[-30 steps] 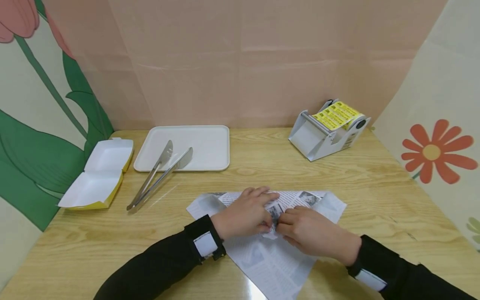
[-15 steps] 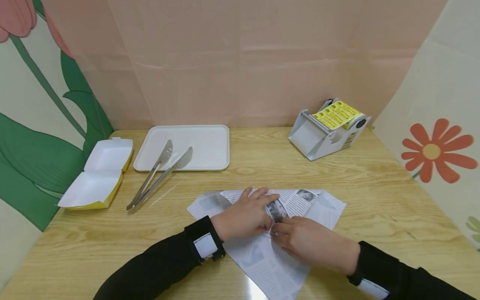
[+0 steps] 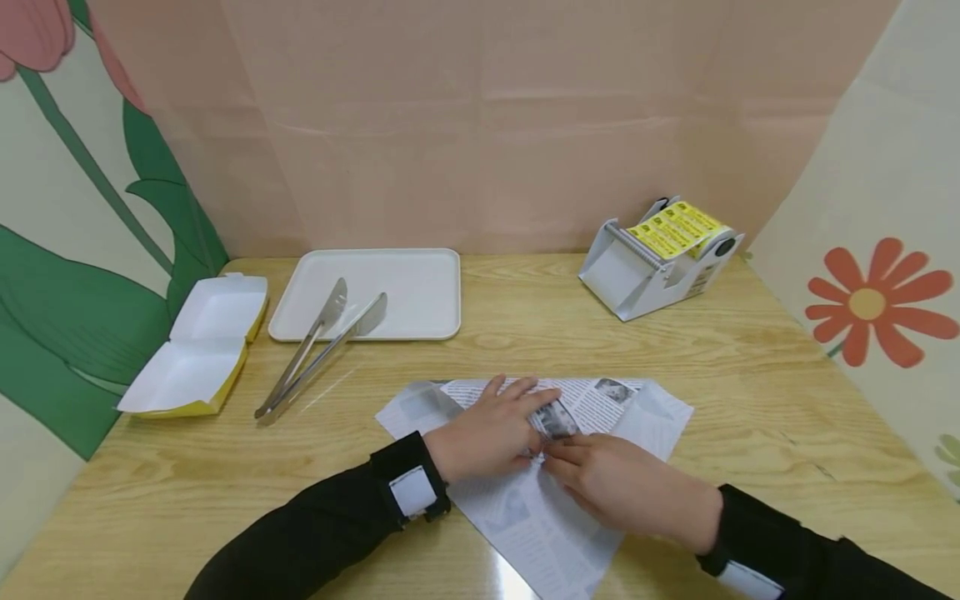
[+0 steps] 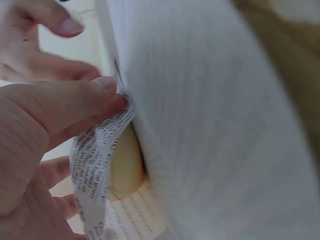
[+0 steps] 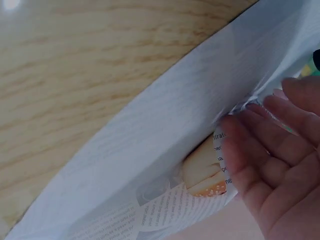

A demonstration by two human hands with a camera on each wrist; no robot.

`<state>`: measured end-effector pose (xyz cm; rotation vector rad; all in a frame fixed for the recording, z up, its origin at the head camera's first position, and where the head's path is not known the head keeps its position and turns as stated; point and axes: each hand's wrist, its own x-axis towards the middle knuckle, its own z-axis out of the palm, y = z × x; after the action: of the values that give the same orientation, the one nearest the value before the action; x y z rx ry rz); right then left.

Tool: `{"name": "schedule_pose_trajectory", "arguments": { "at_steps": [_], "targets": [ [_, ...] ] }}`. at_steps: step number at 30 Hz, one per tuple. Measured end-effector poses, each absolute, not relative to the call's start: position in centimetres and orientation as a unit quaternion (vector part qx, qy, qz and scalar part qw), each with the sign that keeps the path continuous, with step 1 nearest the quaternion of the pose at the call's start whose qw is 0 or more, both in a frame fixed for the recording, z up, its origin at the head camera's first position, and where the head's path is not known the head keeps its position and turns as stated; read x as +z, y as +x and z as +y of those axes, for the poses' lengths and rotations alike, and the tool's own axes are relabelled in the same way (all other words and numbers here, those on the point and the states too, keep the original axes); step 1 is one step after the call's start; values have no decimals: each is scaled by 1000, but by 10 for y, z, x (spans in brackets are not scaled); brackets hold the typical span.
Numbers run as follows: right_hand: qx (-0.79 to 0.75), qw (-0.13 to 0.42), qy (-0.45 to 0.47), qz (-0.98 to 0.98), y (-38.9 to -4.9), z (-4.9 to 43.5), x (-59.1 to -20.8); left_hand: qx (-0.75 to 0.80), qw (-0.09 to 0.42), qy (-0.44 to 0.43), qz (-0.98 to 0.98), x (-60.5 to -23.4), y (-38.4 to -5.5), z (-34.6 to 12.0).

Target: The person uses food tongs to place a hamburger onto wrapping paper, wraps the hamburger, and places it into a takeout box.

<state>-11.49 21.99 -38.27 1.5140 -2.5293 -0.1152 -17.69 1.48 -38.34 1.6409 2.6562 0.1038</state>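
My left hand (image 3: 487,437) pinches the printed paper (image 3: 513,512) at the fold; my right hand's (image 3: 622,490) fingers touch it there, can't tell if gripping. Sesame bun (image 5: 202,173) sits inside, well in from the surface's (image 3: 750,392) far edge. I judge paper light, tearable; bun soft, squashable: I'd hold fold edges, barely pressing.

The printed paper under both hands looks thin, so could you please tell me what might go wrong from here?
The printed paper might tear or spring open where the left hand and right hand come close. The bun shows at a gap in the paper in both wrist views, so it could slip out. The tongs lie partly over the tray, so the left sleeve might knock them.
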Motion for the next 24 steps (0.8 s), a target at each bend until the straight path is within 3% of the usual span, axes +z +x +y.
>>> {"name": "schedule_pose_trajectory", "arguments": {
  "at_steps": [5, 18, 24],
  "targets": [
    [-14, 78, 509, -857, -115, 219, -385, 25, 21, 525, 851, -379, -178, 17],
    [-18, 116, 516, -848, -114, 211, -388, -3, -5, 498, 867, -364, -186, 31],
    [-22, 77, 515, -854, -114, 209, -385, -32, -14, 488, 872, -359, -188, 43]
  ]
}}
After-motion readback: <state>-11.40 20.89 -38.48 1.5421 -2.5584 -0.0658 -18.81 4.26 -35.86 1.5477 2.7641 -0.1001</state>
